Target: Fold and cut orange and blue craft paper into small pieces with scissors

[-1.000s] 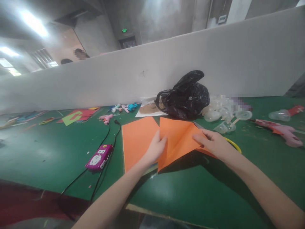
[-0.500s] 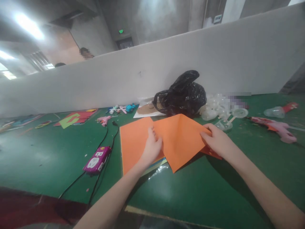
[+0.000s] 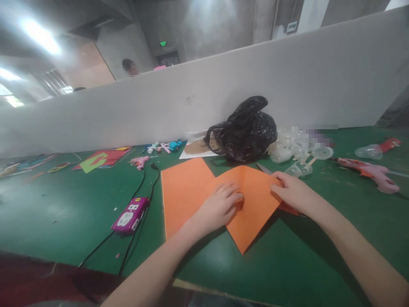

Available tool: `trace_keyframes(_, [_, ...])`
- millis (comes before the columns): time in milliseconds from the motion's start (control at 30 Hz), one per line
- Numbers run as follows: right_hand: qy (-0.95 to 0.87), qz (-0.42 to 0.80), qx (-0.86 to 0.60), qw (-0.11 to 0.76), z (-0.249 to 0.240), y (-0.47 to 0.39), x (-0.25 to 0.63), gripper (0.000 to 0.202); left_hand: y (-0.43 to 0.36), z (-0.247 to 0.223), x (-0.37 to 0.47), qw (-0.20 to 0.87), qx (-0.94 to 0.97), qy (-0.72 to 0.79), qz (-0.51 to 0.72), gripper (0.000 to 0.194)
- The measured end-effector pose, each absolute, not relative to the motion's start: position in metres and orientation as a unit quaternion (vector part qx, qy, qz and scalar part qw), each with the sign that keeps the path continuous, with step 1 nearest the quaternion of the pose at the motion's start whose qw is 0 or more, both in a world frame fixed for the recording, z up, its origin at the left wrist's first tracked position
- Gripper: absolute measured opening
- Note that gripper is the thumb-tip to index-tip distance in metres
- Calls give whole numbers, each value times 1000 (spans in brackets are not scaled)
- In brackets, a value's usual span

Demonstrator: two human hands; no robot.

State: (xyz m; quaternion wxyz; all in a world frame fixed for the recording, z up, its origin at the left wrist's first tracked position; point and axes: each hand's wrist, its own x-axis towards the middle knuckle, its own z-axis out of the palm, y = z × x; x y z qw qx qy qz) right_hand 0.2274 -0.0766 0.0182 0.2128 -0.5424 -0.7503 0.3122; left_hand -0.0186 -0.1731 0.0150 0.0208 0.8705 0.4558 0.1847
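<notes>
A creased sheet of orange paper [image 3: 255, 192] is raised at an angle above the green table, one corner pointing toward me. My right hand [image 3: 289, 189] pinches its right edge between thumb and fingers. Across the sheet's left part lies my left hand [image 3: 222, 207], its fingers slightly bent and resting on the surface near the crease. Under my left forearm, another orange sheet [image 3: 185, 192] lies on a stack on the table. A small orange piece [image 3: 289, 208] shows below my right hand, partly hidden. Just beyond that hand, a pointed metal blade [image 3: 263, 169] pokes out.
A black plastic bag [image 3: 246, 132] stands against the white partition [image 3: 143, 111], beside clear plastic cups [image 3: 287, 147]. Pink glue guns [image 3: 367, 170] lie right and far left. A purple power box [image 3: 131, 215] with black cords sits at left, coloured paper [image 3: 108, 157] behind it.
My left hand has moved right, from the sheet's left edge onto its surface near the crease. The near corner has come lower and closer to me. The blade has come into view.
</notes>
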Motion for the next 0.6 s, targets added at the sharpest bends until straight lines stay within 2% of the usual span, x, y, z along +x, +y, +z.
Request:
trace_keyframes(67, [-737,343,-551,189,18,-78,230,20,-176,18,-15,43,879,439,181,28])
trace_keyframes(167, [-717,370,-561,186,19,-81,231,33,-179,20,-12,67,872,455,165,27])
trace_keyframes(300, [-697,354,-565,264,25,-83,228,46,-181,21,-12,88,864,474,145,28])
trace_keyframes(433, [-648,397,-537,367,38,-86,221,39,-182,23,-13,93,862,477,143,29])
trace_keyframes(600, [-534,544,-512,395,49,-88,214,32,-184,26,-12,115,853,490,139,28])
